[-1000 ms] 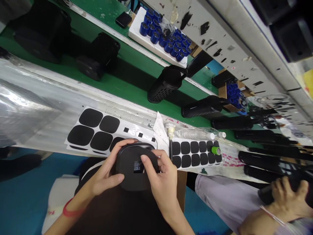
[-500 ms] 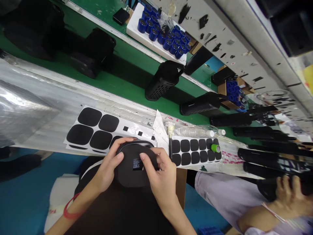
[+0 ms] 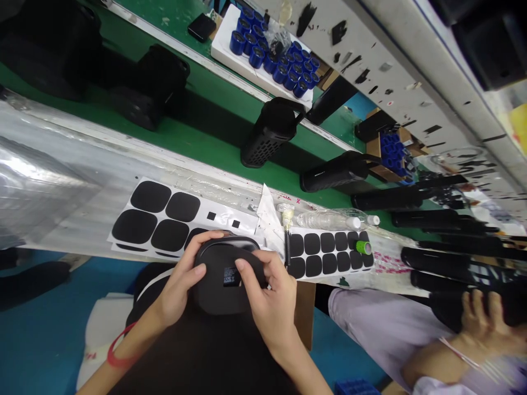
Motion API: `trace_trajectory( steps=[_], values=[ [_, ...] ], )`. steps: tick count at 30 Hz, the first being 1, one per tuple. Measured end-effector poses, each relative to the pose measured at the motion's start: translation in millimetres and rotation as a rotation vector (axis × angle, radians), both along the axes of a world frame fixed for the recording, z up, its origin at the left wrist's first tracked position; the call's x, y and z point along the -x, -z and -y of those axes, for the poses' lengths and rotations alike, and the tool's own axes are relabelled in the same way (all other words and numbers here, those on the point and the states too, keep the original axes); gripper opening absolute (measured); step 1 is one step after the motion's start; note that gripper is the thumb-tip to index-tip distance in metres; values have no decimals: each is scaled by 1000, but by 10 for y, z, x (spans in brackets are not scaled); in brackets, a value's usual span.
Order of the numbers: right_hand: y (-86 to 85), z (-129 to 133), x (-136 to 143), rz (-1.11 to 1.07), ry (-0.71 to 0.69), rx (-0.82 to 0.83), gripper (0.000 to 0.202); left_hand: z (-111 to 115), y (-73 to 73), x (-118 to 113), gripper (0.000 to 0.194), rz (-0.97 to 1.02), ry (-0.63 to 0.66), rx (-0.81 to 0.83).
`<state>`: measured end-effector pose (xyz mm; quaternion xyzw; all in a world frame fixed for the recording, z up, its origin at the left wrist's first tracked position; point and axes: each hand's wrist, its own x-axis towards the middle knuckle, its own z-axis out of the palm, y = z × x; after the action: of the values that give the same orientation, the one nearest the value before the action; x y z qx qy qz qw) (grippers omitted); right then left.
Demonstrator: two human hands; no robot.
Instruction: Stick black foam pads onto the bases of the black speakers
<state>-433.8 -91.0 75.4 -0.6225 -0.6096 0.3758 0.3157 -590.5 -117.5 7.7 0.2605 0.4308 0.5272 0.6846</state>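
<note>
Left hand (image 3: 181, 288): clamped on the black speaker end (image 3: 224, 277), fingers on its left rim.
Right hand (image 3: 269, 299): gripping its right side, forefinger on top.
Speaker end: between both hands, at the counter (image 3: 61, 181) edge, overlapping the pad sheet (image 3: 164, 219).

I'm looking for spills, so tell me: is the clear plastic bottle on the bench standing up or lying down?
Lying down. The clear bottle rests on its side along the bench, white cap pointing right, beside the sheet of small black pads.

Left hand (image 3: 181, 291) and right hand (image 3: 272, 299) close together, fingers curled inward, forearms angled in from below.
</note>
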Motion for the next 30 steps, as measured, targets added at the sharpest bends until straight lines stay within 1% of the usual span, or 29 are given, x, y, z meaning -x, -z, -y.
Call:
trace_trajectory(
  steps=[3, 6, 10, 15, 18, 21, 25, 30],
  values=[
    [2, 2, 13, 14, -11, -85, 7, -33, -27, -28, 34, -51, -44, 17],
    [11, 5, 24, 39, -16, -120, 7, -49, -53, -56, 30, -124, -71, -8],
    [16, 0, 28, 58, -11, -107, 9, -35, -71, -77, 28, -224, -92, -30],
    [-16, -16, 37, 114, -10, -39, 13, -29, -76, -72, 25, -272, -93, -57],
    [-27, -27, 47, 139, 0, -20, 15, -34, -52, -53, 25, -305, -76, -78],
    [-21, -40, 52, 147, 0, -16, 15, -32, -16, -30, 27, -280, -37, -84],
    [7, -42, 48, 128, -22, -106, 12, -29, 3, -18, 27, -254, -28, -72],
    [28, -23, 35, 107, -67, -272, 6, -34, -10, -32, 27, -313, -30, -120]
  ],
)
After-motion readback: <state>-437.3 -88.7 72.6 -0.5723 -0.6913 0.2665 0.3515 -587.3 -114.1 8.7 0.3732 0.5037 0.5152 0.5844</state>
